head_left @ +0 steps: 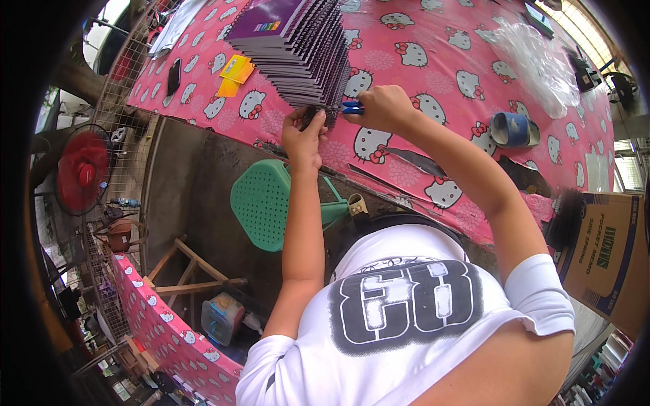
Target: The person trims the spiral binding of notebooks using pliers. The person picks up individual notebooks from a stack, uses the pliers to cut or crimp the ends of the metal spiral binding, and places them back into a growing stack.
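Plainly, a tabletop (379, 61) covered in pink cat-face cloth spreads around the stack of purple spiral notebooks (284, 40), the landmark here, which stands near its front edge. A cardboard box (602, 260) sits well to the right of the stack and closer to the person. On the floor, nearer the person than the stack, is a green stool (261, 203). Crumpled clear plastic (535, 71) lies well to the stack's right. The right hand (384, 108), just right of the stack's near end, is closed around a blue-handled tool (351, 107). At that same end, the left hand (305, 139) has thumb and fingers pinched on a dark piece (309, 116), too small to identify. A blue roll (509, 130) is right of the stack and nearer the person. Yellow slips (235, 72) lie just left of the stack; beyond them, farther left, rests a black phone (174, 77).
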